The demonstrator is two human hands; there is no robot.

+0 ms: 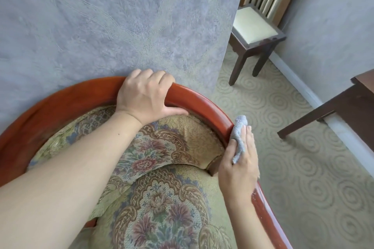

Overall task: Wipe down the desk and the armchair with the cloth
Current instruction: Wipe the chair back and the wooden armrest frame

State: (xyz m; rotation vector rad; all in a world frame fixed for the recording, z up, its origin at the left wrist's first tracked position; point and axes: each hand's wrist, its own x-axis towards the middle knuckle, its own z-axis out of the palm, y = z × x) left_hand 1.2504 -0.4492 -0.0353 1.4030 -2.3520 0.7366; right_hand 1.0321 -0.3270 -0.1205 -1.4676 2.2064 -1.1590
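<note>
The left hand (144,97) curls over the armchair (204,99) rail, fingertips hidden behind the wood. The cloth (238,137) is largely covered by the right hand (240,159). The armchair's front runs off the bottom edge; a dark table (344,103), possibly the desk, is cut off at right.

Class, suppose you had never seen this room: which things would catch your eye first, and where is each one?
First, the armchair filling the lower half, its curved red wooden rim around flowered upholstery. The left hand grips the top of that rim, while the right hand presses a grey cloth against the rim's right side. At top right, a small dark stool with a cream seat stands on the swirl-patterned carpet.
</note>
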